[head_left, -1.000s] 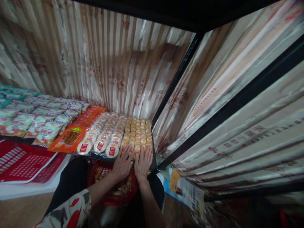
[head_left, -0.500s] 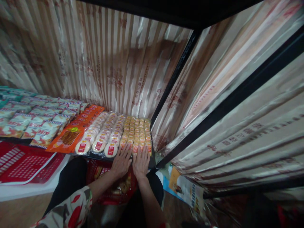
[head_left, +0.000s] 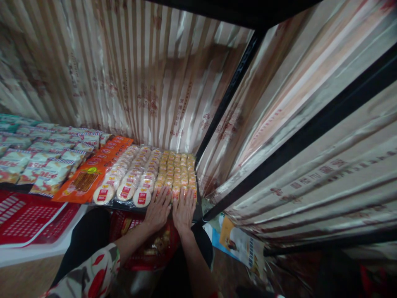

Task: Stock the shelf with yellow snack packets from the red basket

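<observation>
Striped sheeting (head_left: 155, 82) is hanging behind the goods and to my right, glossy, creased, falling in long pleats; its place in my view is drifting slightly compared with 0.5 s ago, my head apparently moving. Black frame bars (head_left: 229, 97) are crossing it, straight and hard-edged. A dark shelf (head_left: 197, 213) is bearing the goods. 1 perforated red basket (head_left: 34, 215) is sitting at the left; another red basket (head_left: 145, 263), holding golden-looking packets, is resting between my knees. Glossy white snack bags (head_left: 51, 171) are leaning in overlapping ranks. A flat orange packet (head_left: 83, 180) is lying beside them, its front showing brown sticks.

3 rows of round white wafers (head_left: 142, 198) are standing like tilted coins in crinkled clear film. Next to them, at the shelf's right end, small yellow packs (head_left: 176, 169) are filling a tight, blocky grid.

My left hand (head_left: 157, 212) and right hand (head_left: 183, 211) are staying flat against that grid's front, just apart, fingers straight and clamping nothing. Little is changing there: the packs are keeping their place, so I'm judging the rows settled.
</observation>
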Action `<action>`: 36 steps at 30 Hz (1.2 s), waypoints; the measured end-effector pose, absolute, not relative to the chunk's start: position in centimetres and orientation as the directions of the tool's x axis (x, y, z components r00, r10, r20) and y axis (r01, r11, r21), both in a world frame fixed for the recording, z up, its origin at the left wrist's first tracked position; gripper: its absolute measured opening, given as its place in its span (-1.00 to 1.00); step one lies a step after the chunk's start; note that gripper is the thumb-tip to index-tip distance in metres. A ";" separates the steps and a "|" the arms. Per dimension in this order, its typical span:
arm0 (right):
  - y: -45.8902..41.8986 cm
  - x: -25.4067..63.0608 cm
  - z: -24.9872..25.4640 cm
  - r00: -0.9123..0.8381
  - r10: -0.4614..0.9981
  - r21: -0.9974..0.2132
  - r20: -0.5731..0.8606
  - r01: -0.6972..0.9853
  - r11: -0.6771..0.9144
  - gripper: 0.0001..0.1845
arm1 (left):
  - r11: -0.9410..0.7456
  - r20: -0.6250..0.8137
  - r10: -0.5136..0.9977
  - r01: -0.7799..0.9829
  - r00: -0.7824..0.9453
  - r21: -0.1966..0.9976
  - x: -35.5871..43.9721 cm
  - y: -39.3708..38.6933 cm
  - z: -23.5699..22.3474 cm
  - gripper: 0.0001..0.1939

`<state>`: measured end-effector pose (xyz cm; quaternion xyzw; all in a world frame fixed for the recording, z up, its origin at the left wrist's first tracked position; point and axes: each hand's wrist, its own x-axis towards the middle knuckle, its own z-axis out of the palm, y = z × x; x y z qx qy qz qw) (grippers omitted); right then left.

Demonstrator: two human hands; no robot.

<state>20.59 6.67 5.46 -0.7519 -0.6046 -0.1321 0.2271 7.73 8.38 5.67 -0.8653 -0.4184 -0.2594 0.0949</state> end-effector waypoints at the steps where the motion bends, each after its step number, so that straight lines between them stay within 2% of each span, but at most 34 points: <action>1: 6.9 20.7 5.5 0.247 0.840 -0.187 0.484 0.966 -0.176 -0.44 | -0.625 0.534 0.678 0.779 0.505 0.057 7.8 8.6 5.7 -0.46; 8: 9.5 21.3 6.0 0.313 0.806 -0.196 0.502 0.949 -0.246 -0.45 | -0.566 0.545 0.716 0.820 0.436 0.087 9.3 10.8 6.2 -0.48; 16: 9.7 21.2 6.0 0.312 0.823 -0.210 0.474 0.948 -0.238 -0.44 | -0.562 0.535 0.729 0.819 0.428 0.111 9.5 11.1 6.2 -0.47; 24: 10.5 22.4 7.2 0.356 0.829 -0.242 0.431 0.931 -0.274 -0.41 | -0.536 0.562 0.742 0.827 0.365 0.170 9.6 11.4 6.5 -0.40; 36: 11.1 22.3 6.1 0.356 0.808 -0.251 0.468 0.931 -0.265 -0.40 | -0.530 0.563 0.741 0.833 0.366 0.156 9.7 11.5 6.5 -0.43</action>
